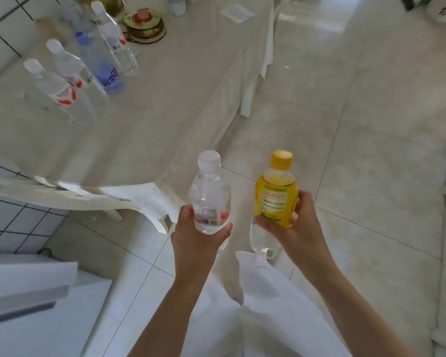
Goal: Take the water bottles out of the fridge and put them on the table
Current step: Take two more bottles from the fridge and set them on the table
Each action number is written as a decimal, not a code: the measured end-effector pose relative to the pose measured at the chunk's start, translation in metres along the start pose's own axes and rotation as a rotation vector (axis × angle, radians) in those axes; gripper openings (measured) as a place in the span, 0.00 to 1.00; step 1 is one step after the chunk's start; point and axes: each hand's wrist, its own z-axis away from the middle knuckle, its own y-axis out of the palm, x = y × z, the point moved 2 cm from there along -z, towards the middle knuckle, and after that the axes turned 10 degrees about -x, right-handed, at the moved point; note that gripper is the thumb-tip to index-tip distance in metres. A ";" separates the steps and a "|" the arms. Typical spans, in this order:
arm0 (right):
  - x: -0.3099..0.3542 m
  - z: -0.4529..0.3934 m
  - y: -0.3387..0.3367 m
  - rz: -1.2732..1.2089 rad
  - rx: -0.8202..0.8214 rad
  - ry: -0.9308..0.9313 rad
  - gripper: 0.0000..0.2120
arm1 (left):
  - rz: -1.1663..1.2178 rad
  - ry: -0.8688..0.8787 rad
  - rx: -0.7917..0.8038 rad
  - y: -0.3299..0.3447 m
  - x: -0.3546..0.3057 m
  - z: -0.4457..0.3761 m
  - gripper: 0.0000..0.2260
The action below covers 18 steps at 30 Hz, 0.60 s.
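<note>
Left hand (198,235): wrapping around the lower body of a clear water bottle (210,197), white cap up, keeping it upright just off the near right corner of the table (150,130), probably for a direct set-down.

Right hand (291,222): gripping a yellow-labelled bottle (276,191) with a yellow cap. A second clear bottle (264,243) is showing beneath it, apparently tucked under the same hand; how the fingers are securing it cannot be told. Carrying two at once is likely saving a trip.

Table, far left: five bottles are standing upright together — four clear ones with white caps (59,91) and one blue-tinted bottle (98,63) — leaving the nearer part of the top free for the incoming ones.

Far side: a floral round tin (144,24) is sitting beyond the bottles.

Judgement: the carry is nearing its end; placement is not yet done.
</note>
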 end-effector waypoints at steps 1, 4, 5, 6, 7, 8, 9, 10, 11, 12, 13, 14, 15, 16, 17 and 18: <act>0.005 -0.015 0.002 -0.004 0.008 0.001 0.30 | 0.008 -0.010 -0.001 0.008 -0.005 -0.010 0.27; 0.023 -0.066 0.009 0.006 0.051 -0.024 0.31 | 0.026 -0.046 -0.015 0.036 -0.025 -0.041 0.28; 0.031 -0.084 0.012 0.017 0.067 -0.040 0.31 | 0.039 -0.058 -0.025 0.046 -0.033 -0.052 0.28; 0.038 -0.102 0.013 0.031 0.081 -0.053 0.31 | 0.055 -0.075 -0.036 0.054 -0.042 -0.062 0.27; 0.046 -0.120 0.013 0.045 0.093 -0.066 0.32 | 0.071 -0.091 -0.050 0.062 -0.051 -0.073 0.27; 0.053 -0.139 0.013 0.055 0.105 -0.079 0.32 | 0.084 -0.106 -0.068 0.070 -0.062 -0.085 0.26; 0.061 -0.156 0.012 0.066 0.118 -0.085 0.32 | 0.089 -0.118 -0.090 0.076 -0.072 -0.094 0.25; 0.070 -0.178 0.012 0.078 0.137 -0.100 0.32 | 0.100 -0.127 -0.123 0.082 -0.084 -0.107 0.25; 0.078 -0.194 0.014 0.092 0.151 -0.111 0.32 | 0.107 -0.133 -0.148 0.086 -0.094 -0.116 0.25; 0.084 -0.209 0.017 0.100 0.162 -0.121 0.32 | 0.111 -0.135 -0.169 0.089 -0.101 -0.124 0.25; 0.092 -0.226 0.022 0.112 0.178 -0.134 0.32 | 0.118 -0.140 -0.198 0.093 -0.107 -0.134 0.25; 0.099 -0.240 0.027 0.125 0.195 -0.148 0.32 | 0.123 -0.150 -0.226 0.095 -0.111 -0.142 0.25; 0.105 -0.253 0.033 0.136 0.207 -0.159 0.32 | 0.133 -0.163 -0.253 0.097 -0.114 -0.149 0.24; 0.111 -0.265 0.039 0.147 0.220 -0.173 0.32 | 0.140 -0.177 -0.281 0.098 -0.116 -0.155 0.24; 0.117 -0.276 0.046 0.162 0.234 -0.189 0.31 | 0.146 -0.189 -0.306 0.099 -0.118 -0.162 0.24; 0.124 -0.283 0.052 0.175 0.247 -0.204 0.31 | 0.153 -0.195 -0.325 0.099 -0.119 -0.168 0.24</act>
